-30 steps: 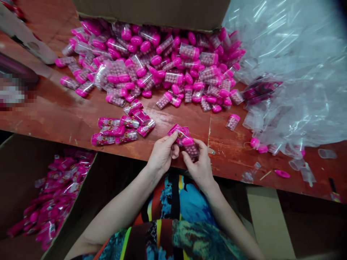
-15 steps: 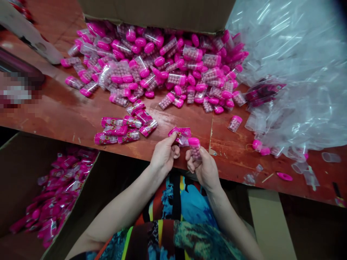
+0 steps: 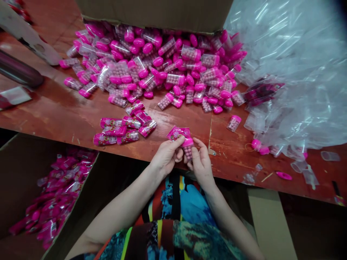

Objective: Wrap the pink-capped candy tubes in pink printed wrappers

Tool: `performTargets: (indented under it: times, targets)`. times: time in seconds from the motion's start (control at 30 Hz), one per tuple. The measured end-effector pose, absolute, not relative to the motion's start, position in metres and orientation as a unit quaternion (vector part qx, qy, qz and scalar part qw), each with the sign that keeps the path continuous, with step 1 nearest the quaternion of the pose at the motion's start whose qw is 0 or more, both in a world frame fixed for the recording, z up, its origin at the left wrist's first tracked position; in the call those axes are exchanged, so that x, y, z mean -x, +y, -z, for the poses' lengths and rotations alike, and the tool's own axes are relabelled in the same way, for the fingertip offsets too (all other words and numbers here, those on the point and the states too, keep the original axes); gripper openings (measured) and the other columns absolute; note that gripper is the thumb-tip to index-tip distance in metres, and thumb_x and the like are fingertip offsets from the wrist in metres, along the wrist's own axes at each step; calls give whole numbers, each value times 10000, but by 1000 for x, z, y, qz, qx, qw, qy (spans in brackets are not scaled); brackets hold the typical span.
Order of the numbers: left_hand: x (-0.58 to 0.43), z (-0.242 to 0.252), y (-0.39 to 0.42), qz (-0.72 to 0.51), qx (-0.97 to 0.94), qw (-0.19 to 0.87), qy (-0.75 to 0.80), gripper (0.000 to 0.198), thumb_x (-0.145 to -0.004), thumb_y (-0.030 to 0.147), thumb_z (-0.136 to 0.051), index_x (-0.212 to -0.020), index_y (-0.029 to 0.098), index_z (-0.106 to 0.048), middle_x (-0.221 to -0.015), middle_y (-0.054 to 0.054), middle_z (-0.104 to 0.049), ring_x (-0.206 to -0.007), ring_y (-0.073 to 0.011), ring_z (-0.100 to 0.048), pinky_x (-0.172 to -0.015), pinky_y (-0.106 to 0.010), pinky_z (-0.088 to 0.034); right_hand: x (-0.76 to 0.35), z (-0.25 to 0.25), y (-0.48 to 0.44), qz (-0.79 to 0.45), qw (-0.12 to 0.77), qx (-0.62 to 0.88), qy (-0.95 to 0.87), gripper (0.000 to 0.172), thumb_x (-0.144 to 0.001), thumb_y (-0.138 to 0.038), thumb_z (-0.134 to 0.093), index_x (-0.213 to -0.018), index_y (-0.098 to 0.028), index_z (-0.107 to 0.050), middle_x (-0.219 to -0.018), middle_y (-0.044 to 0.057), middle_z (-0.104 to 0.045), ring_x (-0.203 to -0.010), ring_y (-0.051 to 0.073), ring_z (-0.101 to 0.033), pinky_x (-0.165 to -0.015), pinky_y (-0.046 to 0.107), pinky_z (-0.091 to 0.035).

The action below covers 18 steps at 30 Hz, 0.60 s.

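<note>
Pink-capped tube [image 3: 187, 148] lies in the right grip [image 3: 202, 164], beside the left grip [image 3: 165, 155].

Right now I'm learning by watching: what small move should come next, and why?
Probably ease the tube, pink cap first, into the printed wrapper: the left hand pinches the wrapper, while the right hand holds the tube, cap toward it.

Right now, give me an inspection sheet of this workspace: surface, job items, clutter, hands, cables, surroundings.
Surface: reddish wooden table, marked near its front edge.
Job items: capped bottle and printed wrapper in hand; wrapped packs at left; bottle pile beyond.
Clutter: thin stick, pink piece, clear plastic sheeting, all right.
Hands: left hand holds the wrapper, right hand the bottle.
Cables: nothing seen.
Surroundings: cardboard box of packs, lower left; another carton behind the pile.
</note>
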<state>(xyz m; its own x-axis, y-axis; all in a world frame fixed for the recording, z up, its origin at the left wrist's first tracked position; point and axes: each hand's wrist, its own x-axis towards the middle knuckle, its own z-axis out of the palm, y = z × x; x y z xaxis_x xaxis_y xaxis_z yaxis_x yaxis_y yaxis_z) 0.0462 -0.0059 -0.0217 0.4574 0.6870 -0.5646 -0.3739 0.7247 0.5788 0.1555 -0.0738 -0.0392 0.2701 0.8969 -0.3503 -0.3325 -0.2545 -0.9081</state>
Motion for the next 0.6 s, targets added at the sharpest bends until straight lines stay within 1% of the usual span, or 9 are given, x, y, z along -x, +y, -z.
performTargets:
  times: [0.07,0.13,0.17,0.23,0.33,0.4,0.47,0.53,0.6]
  targets:
    - [-45,19,-8,-304,-206,836,408,475,-795,500,-776,-554,157,-554,-379,28,-437,-354,-72,-426,-404,-206,-275,-158,35,-73,-596,550,542,-222,419,-934,-497,-633,-1293,-310,-523,-759,-40,-568,-502,86,-474,-391,178,-330]
    - [-43,17,-8,-297,-216,833,413,455,-789,508,-781,-591,150,-581,-389,37,-441,-339,-51,-368,-393,-204,-226,-162,33,-73,-635,542,510,-207,455,-952,-511,-603,-1352,-321,-500,-708,-60,-534,-431,65,-380,-355,172,-241]
    - [-42,16,-8,-292,-225,832,415,446,-788,512,-782,-609,148,-596,-391,39,-441,-333,-45,-343,-388,-207,-196,-164,33,-72,-644,538,502,-209,474,-957,-512,-596,-1378,-324,-487,-693,-65,-527,-419,63,-360,-352,173,-225]
    - [-40,15,-6,-276,-243,834,412,450,-794,526,-772,-618,143,-613,-387,35,-438,-332,-43,-324,-387,-214,-164,-168,34,-72,-632,533,510,-237,513,-950,-494,-617,-1410,-320,-472,-701,-56,-555,-454,78,-415,-385,182,-300]
    - [-38,16,-3,-253,-247,846,399,450,-814,521,-755,-622,134,-628,-378,42,-409,-347,-40,-315,-407,-209,-206,-175,37,-72,-570,508,549,-341,560,-950,-434,-636,-1464,-321,-443,-726,-39,-608,-569,124,-545,-531,241,-465]
    - [-37,19,0,-261,-231,851,393,408,-801,489,-779,-665,129,-641,-415,50,-434,-359,-29,-310,-417,-196,-225,-178,37,-72,-521,473,571,-423,567,-952,-400,-641,-1480,-321,-453,-850,4,-677,-693,160,-627,-652,299,-526]
    - [-37,21,1,-277,-216,852,388,379,-779,465,-807,-715,129,-645,-445,60,-454,-363,-18,-296,-415,-183,-218,-178,36,-71,-489,447,587,-465,555,-939,-388,-659,-1463,-309,-493,-1045,58,-704,-847,196,-672,-747,341,-547]
    - [-37,21,1,-277,-216,856,379,394,-779,478,-808,-721,128,-635,-435,69,-439,-363,-20,-303,-413,-178,-222,-175,33,-70,-500,457,586,-444,562,-935,-406,-656,-1462,-301,-491,-1074,66,-694,-832,189,-667,-709,325,-548]
    - [-37,20,-1,-259,-229,864,366,424,-791,507,-789,-702,127,-624,-419,62,-435,-367,-34,-344,-414,-181,-240,-171,31,-69,-558,484,561,-374,588,-947,-441,-628,-1488,-307,-441,-934,28,-669,-658,139,-605,-555,260,-493]
